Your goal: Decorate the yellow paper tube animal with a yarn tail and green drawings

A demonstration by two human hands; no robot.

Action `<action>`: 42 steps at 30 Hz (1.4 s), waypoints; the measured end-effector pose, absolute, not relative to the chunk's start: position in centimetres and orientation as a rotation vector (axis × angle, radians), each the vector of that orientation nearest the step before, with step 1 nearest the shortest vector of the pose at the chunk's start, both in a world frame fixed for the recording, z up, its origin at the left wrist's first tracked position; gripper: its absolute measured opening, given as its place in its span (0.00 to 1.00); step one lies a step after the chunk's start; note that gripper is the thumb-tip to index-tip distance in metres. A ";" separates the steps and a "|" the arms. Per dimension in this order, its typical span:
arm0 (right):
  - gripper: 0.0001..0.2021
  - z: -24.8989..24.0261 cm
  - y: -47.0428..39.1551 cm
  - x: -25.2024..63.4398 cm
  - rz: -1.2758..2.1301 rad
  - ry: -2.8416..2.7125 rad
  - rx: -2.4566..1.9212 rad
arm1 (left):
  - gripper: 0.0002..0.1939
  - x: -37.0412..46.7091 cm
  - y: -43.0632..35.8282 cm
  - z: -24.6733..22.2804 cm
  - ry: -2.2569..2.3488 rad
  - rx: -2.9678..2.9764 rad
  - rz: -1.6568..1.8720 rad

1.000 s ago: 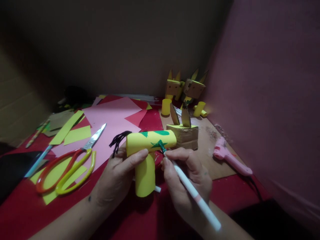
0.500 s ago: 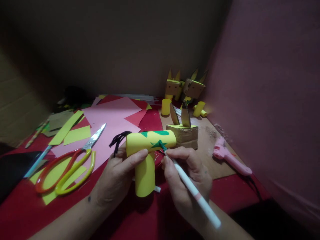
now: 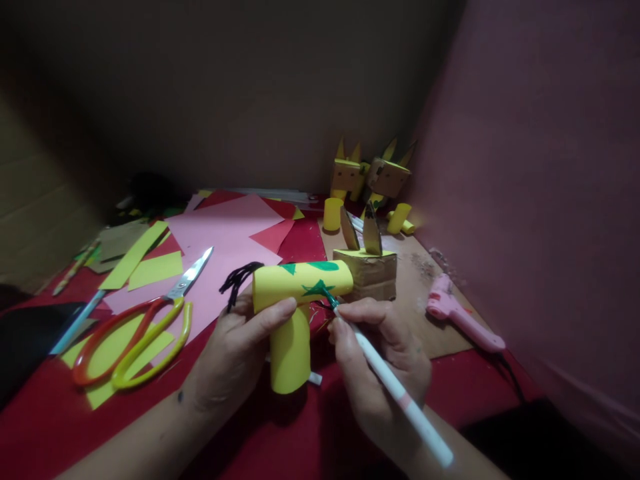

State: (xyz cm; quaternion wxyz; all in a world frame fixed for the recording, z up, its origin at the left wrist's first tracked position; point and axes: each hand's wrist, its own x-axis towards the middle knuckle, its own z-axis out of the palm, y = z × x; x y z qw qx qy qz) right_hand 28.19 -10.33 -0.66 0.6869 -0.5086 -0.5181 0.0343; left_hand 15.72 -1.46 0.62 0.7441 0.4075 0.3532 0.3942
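Note:
My left hand (image 3: 240, 333) grips a yellow paper-tube animal (image 3: 270, 287) by its body, thumb pressed along the lower side. Green shapes mark the tube, black yarn (image 3: 239, 277) hangs from its left end, and a second yellow tube (image 3: 290, 353) points downward as a leg. At its right end sits a cardboard box head (image 3: 373, 273) with two pointed ears. Between the thumb and fingers of my right hand (image 3: 385, 353) is a white marker (image 3: 400, 393); its green tip lies at the green star-like patch on the tube's side.
Scissors (image 3: 150, 313) with red and yellow handles lie at left on pink paper (image 3: 227, 233) and yellow scraps. A pink glue gun (image 3: 463, 313) rests at right on a cardboard sheet (image 3: 445, 340). Behind stand two similar cardboard-headed animals (image 3: 345, 175) and loose yellow tubes (image 3: 333, 215).
My right hand has shifted slightly right and down with the marker, its tip still by the green patch. The left hand and the paper-tube animal stay nearly still.

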 end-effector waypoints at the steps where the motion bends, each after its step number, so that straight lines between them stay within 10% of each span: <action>1: 0.10 -0.7 -10.3 28.2 0.080 -1.161 -1.132 | 0.20 15.8 -1.5 0.7 0.772 0.898 0.863; 42: 0.06 -0.3 -9.7 27.7 0.092 -1.105 -1.201 | 0.25 15.7 -1.7 1.0 0.765 0.897 0.838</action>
